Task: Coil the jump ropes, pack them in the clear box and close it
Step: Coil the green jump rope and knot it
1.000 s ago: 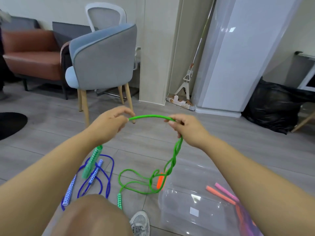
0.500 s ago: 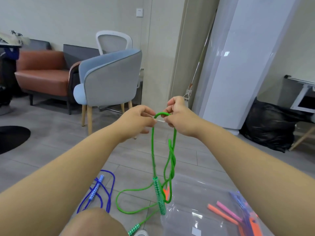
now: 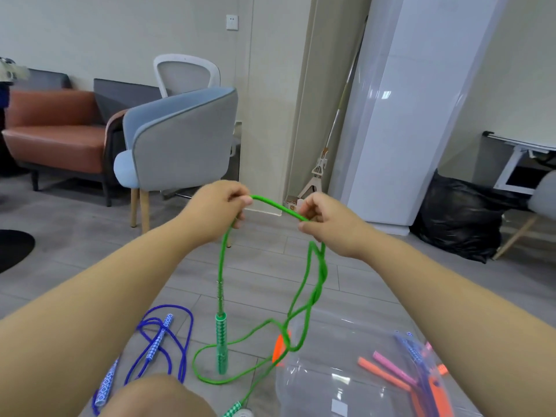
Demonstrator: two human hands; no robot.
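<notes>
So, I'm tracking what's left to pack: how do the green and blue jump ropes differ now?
The green jump rope hangs from the left hand and right hand, which pinch it; the blue jump rope lies untouched on the floor. One green handle dangles upright; the blue handles lie flat. Both have patterned handles; neither is packed in the clear box.

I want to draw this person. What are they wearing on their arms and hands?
Nothing shows. Both arms are bare to the picture's edge, with no sleeves. The left hand and right hand have no gloves, and no watch, bracelet or ring is visible.
</notes>
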